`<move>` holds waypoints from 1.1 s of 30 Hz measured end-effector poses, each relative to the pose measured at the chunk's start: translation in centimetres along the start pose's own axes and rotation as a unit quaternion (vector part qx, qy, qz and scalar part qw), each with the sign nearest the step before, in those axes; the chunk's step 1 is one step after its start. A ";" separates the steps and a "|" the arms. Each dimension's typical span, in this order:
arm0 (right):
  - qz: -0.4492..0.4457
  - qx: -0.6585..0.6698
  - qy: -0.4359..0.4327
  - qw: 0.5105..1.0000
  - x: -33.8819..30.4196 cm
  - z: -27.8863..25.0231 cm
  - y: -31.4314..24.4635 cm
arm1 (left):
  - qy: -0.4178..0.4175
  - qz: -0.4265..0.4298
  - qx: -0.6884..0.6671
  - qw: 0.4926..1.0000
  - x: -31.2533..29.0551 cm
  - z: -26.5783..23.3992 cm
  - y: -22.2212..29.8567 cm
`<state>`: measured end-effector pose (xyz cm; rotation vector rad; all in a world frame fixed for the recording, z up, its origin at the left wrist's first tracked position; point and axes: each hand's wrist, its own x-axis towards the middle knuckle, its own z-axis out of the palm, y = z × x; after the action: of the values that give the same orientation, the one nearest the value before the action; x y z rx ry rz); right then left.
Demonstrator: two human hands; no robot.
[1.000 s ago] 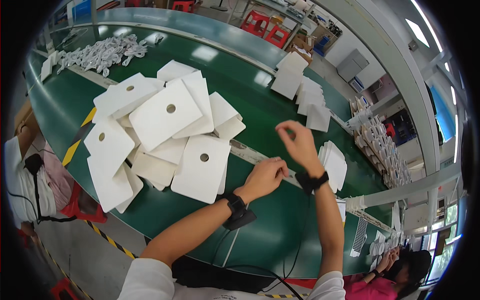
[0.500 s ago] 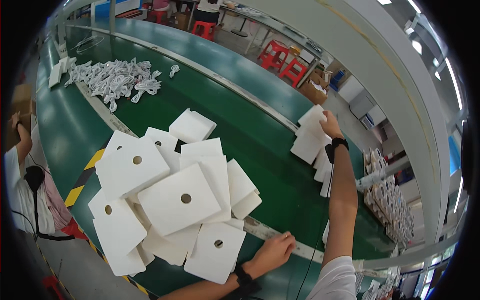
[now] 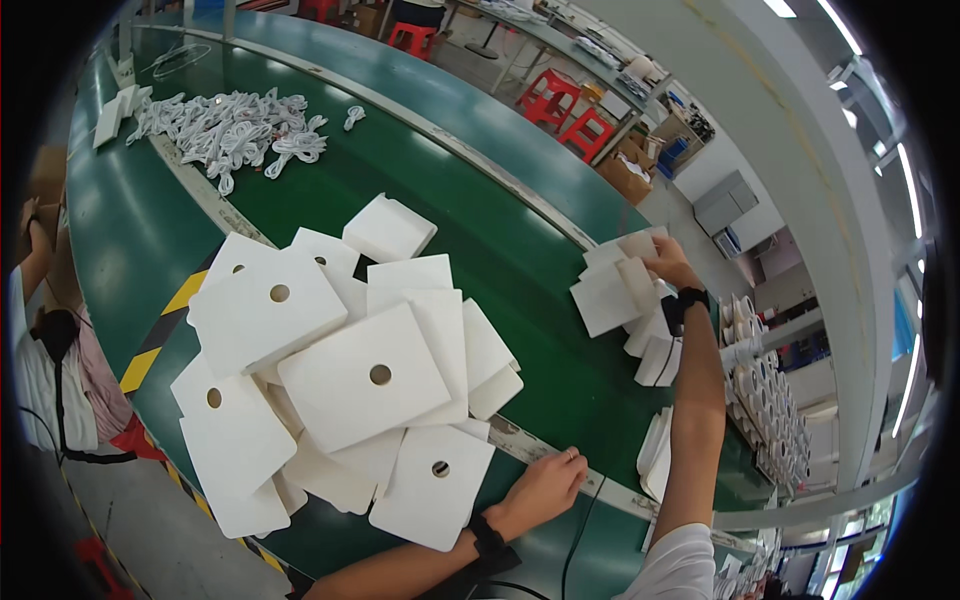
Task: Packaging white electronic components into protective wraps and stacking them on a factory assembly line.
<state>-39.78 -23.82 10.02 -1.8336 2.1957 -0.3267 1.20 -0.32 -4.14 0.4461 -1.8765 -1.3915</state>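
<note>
My right hand [image 3: 668, 262] reaches far across the green belt [image 3: 480, 230] and grips a small white square piece [image 3: 636, 283] at the top of a stack of white pieces [image 3: 612, 298]. My left hand [image 3: 545, 487] rests flat on the grey rail [image 3: 610, 490] at the belt's near edge, fingers together, holding nothing. Just left of it lies a heap of large white square pads with round holes [image 3: 340, 375]; the nearest pad [image 3: 432, 487] is beside my left wrist.
A tangle of white cords [image 3: 235, 128] lies far left on the belt. Rolls and white parts [image 3: 765, 395] fill a rack at the right. Another person [image 3: 45, 340] stands at the left edge. Red stools [image 3: 565, 110] stand behind the far conveyor.
My right hand stayed stretched out at the far stack and now grips a small white piece. The view shifted left and down. My left hand stays on the rail.
</note>
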 end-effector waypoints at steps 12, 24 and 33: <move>-0.074 -0.024 0.061 0.995 -17.3 5.9 -13.0 | 0.129 -0.001 -0.032 0.991 1.0 0.0 -0.4; 0.018 -0.100 0.032 0.994 -23.3 11.2 -21.1 | 0.104 0.026 0.004 0.994 1.1 0.3 -1.8; -0.106 -0.194 0.035 0.975 -24.3 12.4 -21.1 | 0.106 0.033 0.013 0.994 1.0 0.2 -1.9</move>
<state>-11.94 -3.68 6.80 -2.3015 2.2365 0.0044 0.13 -1.47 -5.55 0.5201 -1.7230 -1.2264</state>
